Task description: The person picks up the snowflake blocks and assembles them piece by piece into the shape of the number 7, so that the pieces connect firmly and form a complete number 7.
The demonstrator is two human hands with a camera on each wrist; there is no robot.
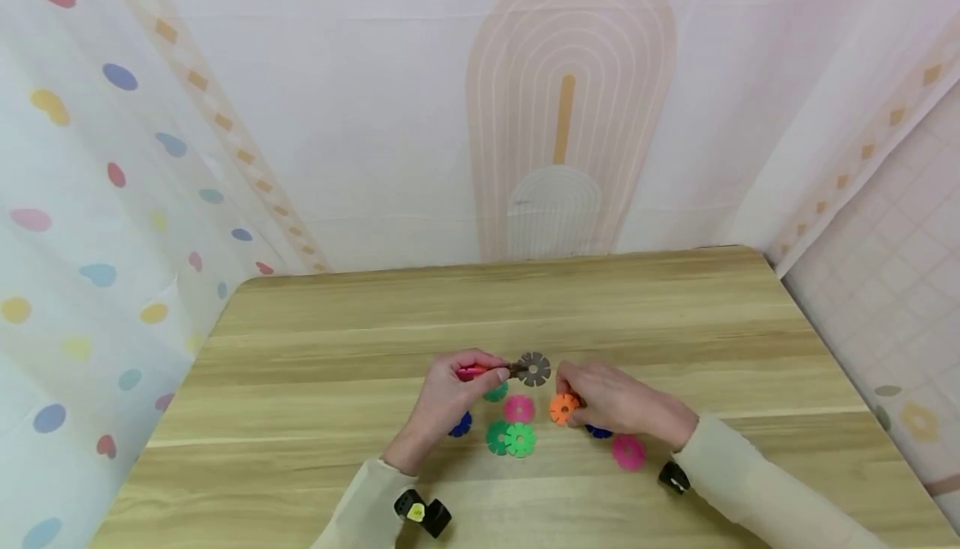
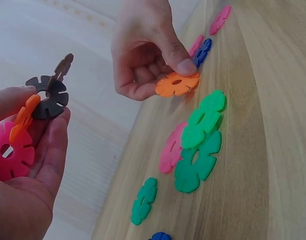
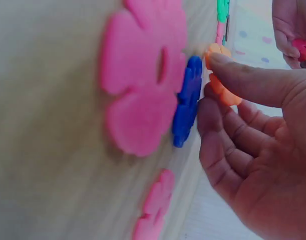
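Pale wood-grain table (image 1: 675, 324), pastel fabric backdrop (image 1: 375, 116), left hand (image 1: 450, 399) gripping joined plastic flower discs (image 2: 22, 135), right hand (image 1: 611, 403) pinching orange disc (image 2: 177, 84).

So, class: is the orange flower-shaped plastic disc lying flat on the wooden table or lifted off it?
Lifted. The right hand pinches the orange flower-shaped plastic disc by its edge, above the wooden table.

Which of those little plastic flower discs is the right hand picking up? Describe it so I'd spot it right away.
Look at the wooden table, at the cluster of flower discs near its front middle. At the cluster's right side, the right hand pinches the orange disc. It is the only orange disc there not joined to another piece.
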